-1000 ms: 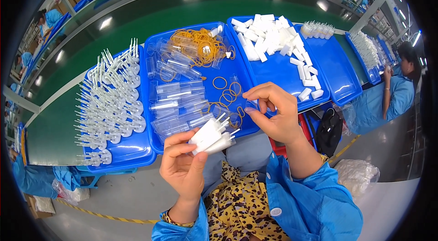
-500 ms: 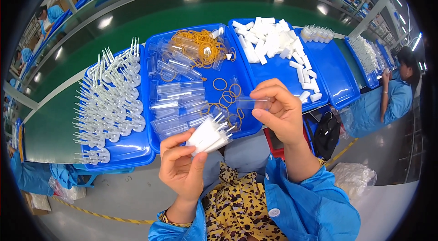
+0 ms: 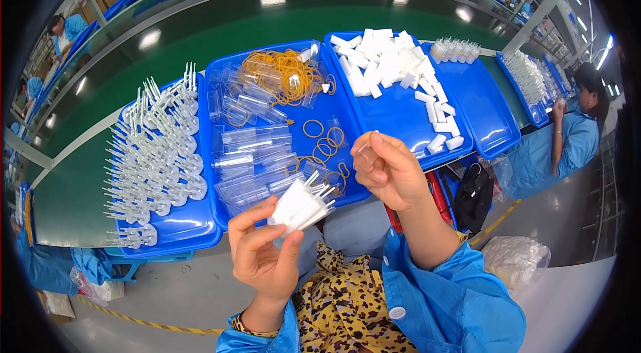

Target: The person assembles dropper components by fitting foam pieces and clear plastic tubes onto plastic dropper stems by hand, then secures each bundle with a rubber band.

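Note:
In my left hand (image 3: 270,249) is a bundle of white foam-like pieces (image 3: 297,206) with thin white sticks poking out at its upper right end. The thumb and fingers pinch it from below and from the side. My right hand (image 3: 390,169) is raised to the right of it, thumb and index finger closed on a small clear plastic sleeve (image 3: 366,150). Most of that sleeve is covered by the fingers. Both hands are at the near edge of a blue tray (image 3: 344,109) holding clear plastic sleeves (image 3: 254,146) and orange rubber bands (image 3: 284,72).
A left-hand blue tray (image 3: 200,229) carries rows of translucent round-based pieces (image 3: 153,159) with upright sticks. White blocks (image 3: 384,62) fill part of another tray (image 3: 394,119). Further right, one more tray (image 3: 481,112) stands near a co-worker (image 3: 574,132). A green conveyor belt (image 3: 200,39) runs behind.
My right hand has drawn slightly down and left, turning the clear sleeve from lying level to mostly behind the fingers. My left hand keeps the bundle, shifted slightly left. The whole view has tilted a little.

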{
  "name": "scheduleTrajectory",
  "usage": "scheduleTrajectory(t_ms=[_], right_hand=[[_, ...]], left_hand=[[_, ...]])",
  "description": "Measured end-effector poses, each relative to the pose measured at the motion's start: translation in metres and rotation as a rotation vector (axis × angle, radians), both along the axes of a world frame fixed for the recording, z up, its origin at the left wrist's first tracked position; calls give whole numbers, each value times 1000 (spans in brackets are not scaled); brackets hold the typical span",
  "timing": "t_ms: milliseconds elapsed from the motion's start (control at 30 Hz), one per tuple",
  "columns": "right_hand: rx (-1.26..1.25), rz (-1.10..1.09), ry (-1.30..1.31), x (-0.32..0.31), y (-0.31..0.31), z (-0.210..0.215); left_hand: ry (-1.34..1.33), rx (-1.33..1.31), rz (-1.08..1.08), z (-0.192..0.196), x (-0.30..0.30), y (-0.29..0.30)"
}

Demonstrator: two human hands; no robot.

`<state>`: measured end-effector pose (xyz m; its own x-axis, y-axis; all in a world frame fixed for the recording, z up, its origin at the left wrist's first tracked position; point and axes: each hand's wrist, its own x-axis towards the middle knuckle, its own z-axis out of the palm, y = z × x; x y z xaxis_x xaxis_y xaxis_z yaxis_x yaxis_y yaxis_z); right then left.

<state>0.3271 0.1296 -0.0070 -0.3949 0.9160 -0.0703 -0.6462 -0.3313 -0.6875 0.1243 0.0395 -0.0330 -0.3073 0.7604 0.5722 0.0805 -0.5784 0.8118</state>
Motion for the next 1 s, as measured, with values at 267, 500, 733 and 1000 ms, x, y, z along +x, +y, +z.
scheduleTrajectory(t_ms=[267,500,733,1000], right_hand=[[461,111,-426,-6,-33,32],[448,102,-472,-13,-37,35],[721,87,-588,-15,-35,37],[645,60,-510,-15,-36,31]], left_hand=[[115,49,75,0,3,5],[67,-16,100,-1,7,4],[276,-28,68,7,1,1],[-116,-127,-170,2,2,1]])
